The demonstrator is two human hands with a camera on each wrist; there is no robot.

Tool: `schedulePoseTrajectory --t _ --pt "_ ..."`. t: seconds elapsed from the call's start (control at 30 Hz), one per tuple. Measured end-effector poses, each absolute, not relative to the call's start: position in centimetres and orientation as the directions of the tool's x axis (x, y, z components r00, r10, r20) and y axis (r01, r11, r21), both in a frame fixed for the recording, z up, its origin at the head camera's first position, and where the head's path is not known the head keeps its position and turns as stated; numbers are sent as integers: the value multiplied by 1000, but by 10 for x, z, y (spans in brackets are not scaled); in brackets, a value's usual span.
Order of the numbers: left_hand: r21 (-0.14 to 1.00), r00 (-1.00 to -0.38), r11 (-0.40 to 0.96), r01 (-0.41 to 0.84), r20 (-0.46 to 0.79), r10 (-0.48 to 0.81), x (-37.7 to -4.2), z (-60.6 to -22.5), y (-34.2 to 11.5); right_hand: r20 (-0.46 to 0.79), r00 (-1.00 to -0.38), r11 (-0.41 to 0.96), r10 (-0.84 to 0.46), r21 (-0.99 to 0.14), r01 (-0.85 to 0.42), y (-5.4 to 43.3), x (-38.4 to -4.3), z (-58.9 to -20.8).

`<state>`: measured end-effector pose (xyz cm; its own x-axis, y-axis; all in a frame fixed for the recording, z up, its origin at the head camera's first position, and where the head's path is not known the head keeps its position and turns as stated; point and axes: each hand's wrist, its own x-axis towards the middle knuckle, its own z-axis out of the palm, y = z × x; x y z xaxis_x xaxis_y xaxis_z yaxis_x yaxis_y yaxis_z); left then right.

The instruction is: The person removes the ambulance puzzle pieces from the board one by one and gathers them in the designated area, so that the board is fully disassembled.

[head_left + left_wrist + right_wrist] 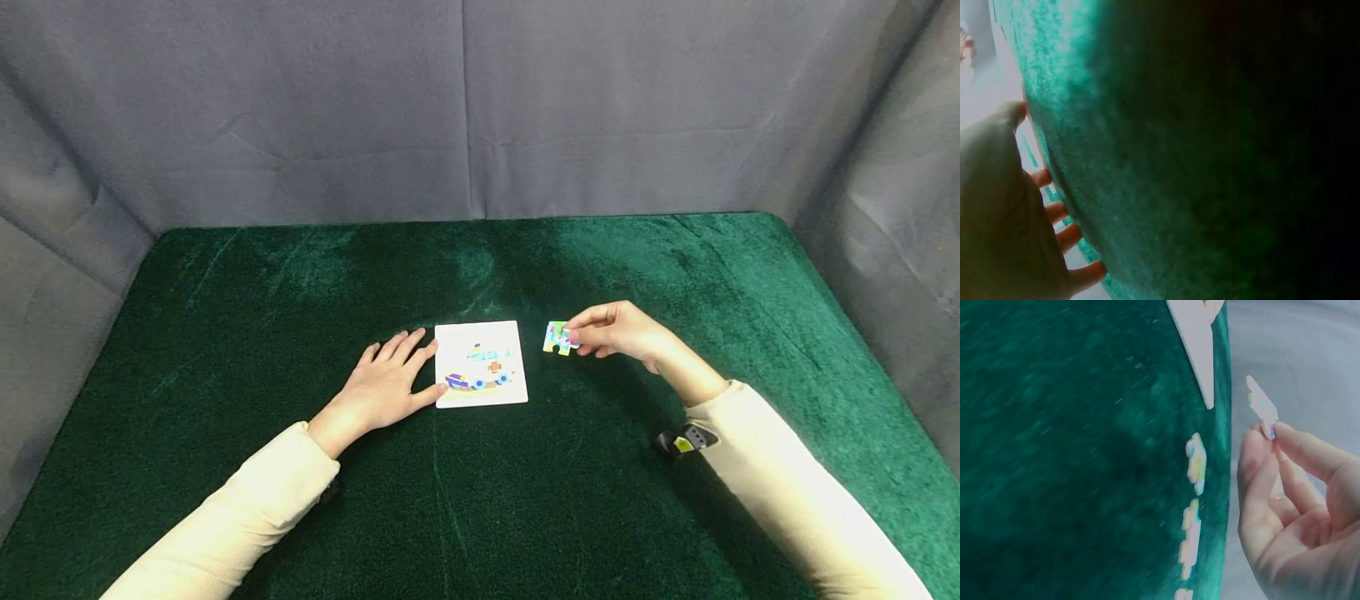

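A square white puzzle board (480,333) lies flat on the green cloth, with a partial coloured picture with blue wheels on it. My left hand (386,387) rests palm down with fingers spread, its thumb and index fingertip on the board's left edge. To the right of the board, my right hand (618,333) pinches a jigsaw piece (555,340) between thumb and fingers. That held piece (1264,407) is tilted and raised above the cloth in the right wrist view. The left wrist view shows the left hand (1010,206) dimly, fingertips against the cloth.
In the right wrist view, a loose jigsaw piece (1196,464) and another piece (1190,540) lie in a row on the cloth, with a third piece (1184,594) cut off below. Green velvety cloth (480,500) covers the table; a grey curtain (480,108) hangs behind.
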<state>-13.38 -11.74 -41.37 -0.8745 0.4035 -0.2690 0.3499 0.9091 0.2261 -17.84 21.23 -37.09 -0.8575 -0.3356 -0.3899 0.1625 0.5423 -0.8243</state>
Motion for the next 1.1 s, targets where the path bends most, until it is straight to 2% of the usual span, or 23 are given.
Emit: schedulePoseTrajectory --t 0.13,0.5,1.1 --pt "226 -873 909 350 -272 404 -134 -414 -117 -443 -831 558 -336 -805 203 220 -177 -375" --pt "233 -873 908 349 -272 405 -134 -414 -118 -495 -805 622 -328 -754 211 224 -180 -382" --pt "237 -876 907 347 -265 404 -133 -414 -118 -478 -824 675 -304 -718 167 219 -185 -389"
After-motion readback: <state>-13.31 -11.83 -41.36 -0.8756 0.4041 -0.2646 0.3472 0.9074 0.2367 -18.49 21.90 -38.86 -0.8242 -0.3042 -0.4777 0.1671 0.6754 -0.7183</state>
